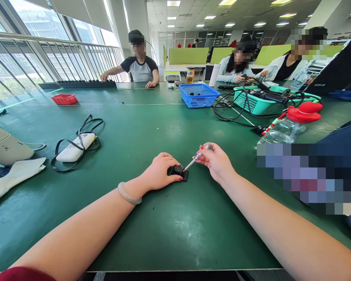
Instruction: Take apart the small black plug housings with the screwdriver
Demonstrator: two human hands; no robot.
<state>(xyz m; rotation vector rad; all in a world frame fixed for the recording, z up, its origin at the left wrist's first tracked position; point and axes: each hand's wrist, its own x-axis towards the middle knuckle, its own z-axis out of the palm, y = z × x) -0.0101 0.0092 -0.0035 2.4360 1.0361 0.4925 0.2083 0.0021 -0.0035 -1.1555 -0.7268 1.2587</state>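
Note:
A small black part with a round raised centre and a flat base lies on the green tabletop. Wrapped around its left side, my left hand presses it down, thumb along the near edge and fingers over the far edge. My right hand pinches a slim screwdriver with a clear handle. The screwdriver slants down to the left, and its tip meets the right side of the black part. Whether the tip sits in a screw is too small to tell.
A white power bank-like device with a dark strap lies left. Farther off stand a red tray, a blue basket and a turquoise basket trailing black cables. A red-lidded bottle stands right. Several people sit across the table.

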